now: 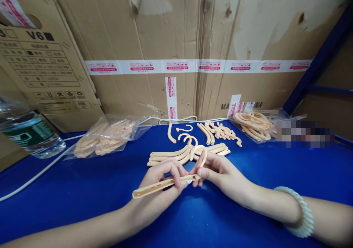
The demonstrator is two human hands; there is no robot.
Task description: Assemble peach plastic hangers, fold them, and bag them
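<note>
My left hand point(165, 182) grips a beige plastic hanger arm point(151, 190), its hollow side showing and its free end pointing left. The fingers of my right hand point(224, 172) are closed on a curved hanger hook point(204, 155) at the arm's inner end. Hook and arm meet between my fingertips; whether they are joined I cannot tell. Just beyond my hands lie several hangers point(168, 154) with hooks, stacked on the blue table point(91, 193). Behind them are a loose hook point(185, 129), loose hanger arms point(205, 134) and a pile of small hooks point(224, 132).
Clear bags of beige hanger parts stand at the left point(107, 136) and right point(252, 125). A water bottle point(30, 134) lies tilted at far left, near a white cable point(41, 174). Taped cardboard boxes point(143, 97) wall off the back. A blue metal frame point(317, 57) rises at right.
</note>
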